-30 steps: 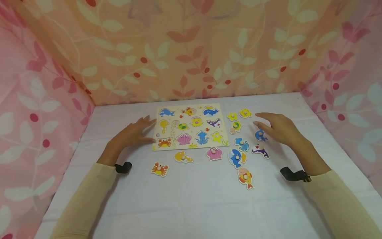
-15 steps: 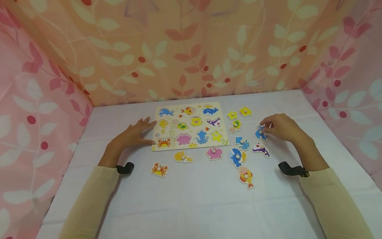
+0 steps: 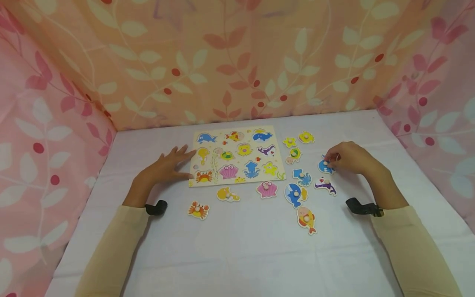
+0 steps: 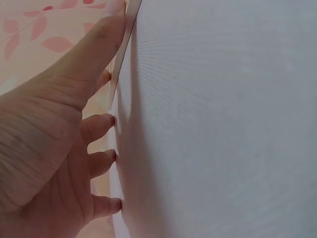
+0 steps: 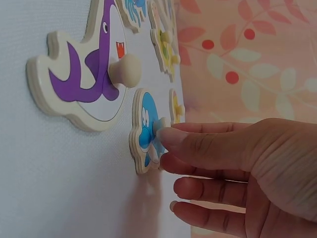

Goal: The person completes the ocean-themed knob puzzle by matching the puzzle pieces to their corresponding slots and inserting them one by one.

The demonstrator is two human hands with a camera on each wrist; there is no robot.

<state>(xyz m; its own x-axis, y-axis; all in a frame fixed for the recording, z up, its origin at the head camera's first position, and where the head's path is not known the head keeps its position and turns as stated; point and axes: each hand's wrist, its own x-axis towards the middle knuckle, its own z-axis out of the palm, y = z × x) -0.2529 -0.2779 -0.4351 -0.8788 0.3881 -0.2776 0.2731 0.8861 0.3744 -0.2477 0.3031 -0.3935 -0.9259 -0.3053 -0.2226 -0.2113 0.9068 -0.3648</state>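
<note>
From where I stand, the person's right hand (image 3: 350,159) has its thumb and forefinger pinched on the knob of the small blue whale piece (image 3: 323,166), the other fingers bent loosely below; I can't tell whether that piece has left the cloth. It is right of the puzzle board (image 3: 255,145), well apart from it, with the purple-and-white shark-like piece (image 3: 330,189) just nearer the person. The left hand (image 3: 167,165) is spread wide at the board's left side, thumb at the near corner and fingertips at the edge, gripping nothing. Beside the board's right edge sit the yellow starfish piece (image 3: 289,142), the yellow octopus piece (image 3: 302,138) and the green turtle piece (image 3: 295,154), with the blue squid piece (image 3: 306,180) nearer the person. Closer still come the larger blue whale piece (image 3: 291,199) and the red-and-yellow fish piece (image 3: 310,223). Along the near edge are the pink shell piece (image 3: 268,192) and the yellow seahorse piece (image 3: 222,194), with the orange crab piece (image 3: 201,213) farther left, all on the white tablecloth (image 3: 222,255).
</note>
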